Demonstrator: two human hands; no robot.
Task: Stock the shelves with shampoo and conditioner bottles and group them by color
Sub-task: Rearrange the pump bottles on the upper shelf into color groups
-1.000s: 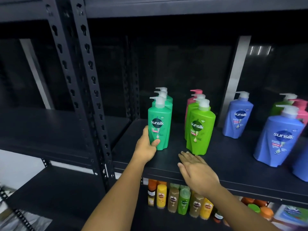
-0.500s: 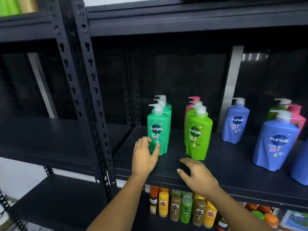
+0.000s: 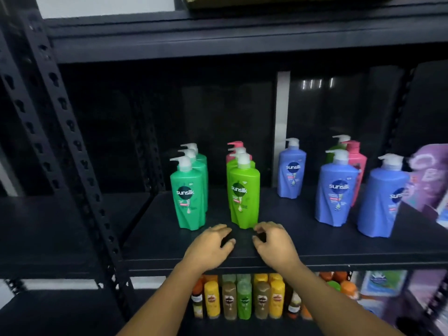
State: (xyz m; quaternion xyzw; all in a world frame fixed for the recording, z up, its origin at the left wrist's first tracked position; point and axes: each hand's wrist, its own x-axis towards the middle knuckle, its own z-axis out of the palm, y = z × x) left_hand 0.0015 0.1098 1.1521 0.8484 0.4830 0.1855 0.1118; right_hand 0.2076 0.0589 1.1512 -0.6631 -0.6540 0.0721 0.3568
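Observation:
On the black shelf (image 3: pixel 339 241) stand pump bottles in rows. A teal-green row (image 3: pixel 190 197) of three is at the left. Beside it a lime-green row (image 3: pixel 244 197) has a pink bottle (image 3: pixel 236 147) at its back. Blue bottles stand at the right: one far back (image 3: pixel 292 170), one nearer (image 3: pixel 335 192), one at the right (image 3: pixel 383 200). A pink bottle (image 3: pixel 357 161) and a lime bottle (image 3: pixel 335 149) stand behind them. My left hand (image 3: pixel 209 246) and my right hand (image 3: pixel 275 243) hover empty over the shelf's front edge, fingers curled, just before the lime row.
A perforated black upright (image 3: pixel 72 151) divides this bay from the bare shelf at the left. Below, small bottles (image 3: pixel 242 299) in yellow, brown, green and orange fill the lower shelf. A purple pack (image 3: pixel 429 180) sits at the far right edge.
My left hand has let go of the front teal bottle and drawn back to the shelf edge. My right hand curled its fingers. The view tilted upward.

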